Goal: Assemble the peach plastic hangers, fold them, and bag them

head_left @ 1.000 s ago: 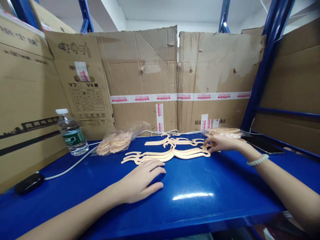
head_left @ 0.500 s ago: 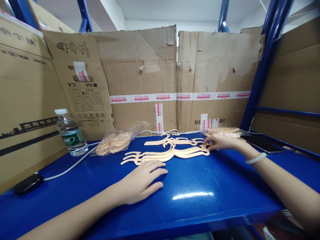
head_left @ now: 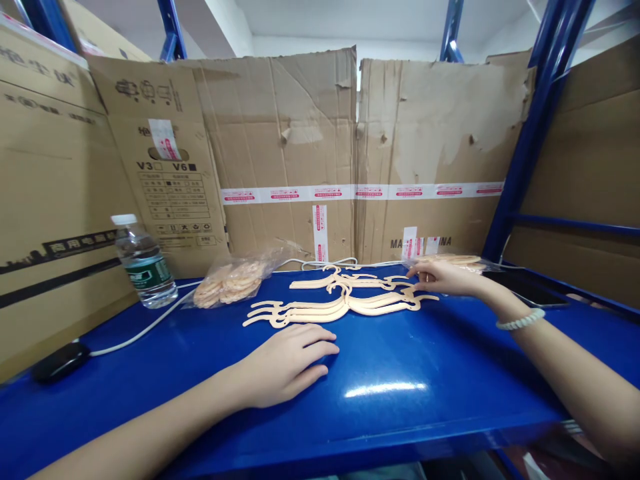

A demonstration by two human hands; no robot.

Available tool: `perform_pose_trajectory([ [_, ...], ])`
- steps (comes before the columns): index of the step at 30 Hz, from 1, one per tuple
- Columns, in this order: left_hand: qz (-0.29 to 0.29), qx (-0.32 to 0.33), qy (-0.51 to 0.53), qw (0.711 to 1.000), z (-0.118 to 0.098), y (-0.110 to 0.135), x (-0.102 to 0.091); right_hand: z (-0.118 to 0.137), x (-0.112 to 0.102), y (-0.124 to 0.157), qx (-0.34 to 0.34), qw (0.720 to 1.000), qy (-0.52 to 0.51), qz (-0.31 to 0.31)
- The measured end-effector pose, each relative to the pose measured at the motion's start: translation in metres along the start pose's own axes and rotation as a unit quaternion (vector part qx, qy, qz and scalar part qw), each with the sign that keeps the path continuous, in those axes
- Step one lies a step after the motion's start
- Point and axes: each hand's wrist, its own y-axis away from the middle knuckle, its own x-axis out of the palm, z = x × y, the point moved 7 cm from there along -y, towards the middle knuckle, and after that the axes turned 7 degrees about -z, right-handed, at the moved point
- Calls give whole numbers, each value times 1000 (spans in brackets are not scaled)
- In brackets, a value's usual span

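Observation:
Several beige folding clothes hangers [head_left: 310,312] lie in a front row on the blue tabletop, their hooks together in the middle. More beige hanger pieces [head_left: 315,283] lie just behind. My left hand [head_left: 293,363] rests flat in front of the left half of the front row, fingers stretched out and holding nothing. At the right end of the rows is my right hand [head_left: 440,277], with a pale beaded bracelet on its wrist. Its fingers are bent but apart, close above the hanger ends; whether they touch one is hard to see.
A clear bag of beige parts [head_left: 233,281] lies behind left, another bag [head_left: 463,261] behind my right hand. A water bottle [head_left: 145,267], a black device [head_left: 61,361] with a white cable and a dark phone [head_left: 525,290] are also there. Cardboard [head_left: 280,153] walls the back.
My right hand has drawn slightly up and to the right from the front hangers' right end. My left hand stays flat in nearly the same place. The view has shifted a little.

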Motion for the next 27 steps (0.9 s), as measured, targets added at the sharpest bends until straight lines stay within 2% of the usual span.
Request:
perform_pose_trajectory([
  [7,3,-2,-6,1000,0,1,0,5,4,0,-19,1000,6,23],
  [16,-8,5,2,1000,-1,1,0,23,7,-13,-40,998,4,-53],
  [21,-21,11,7,1000,-1,0,-1,37,10,-40,-41,998,25,-51],
  [27,-11,7,0,1000,-1,1,0,65,20,-90,-59,997,46,1],
])
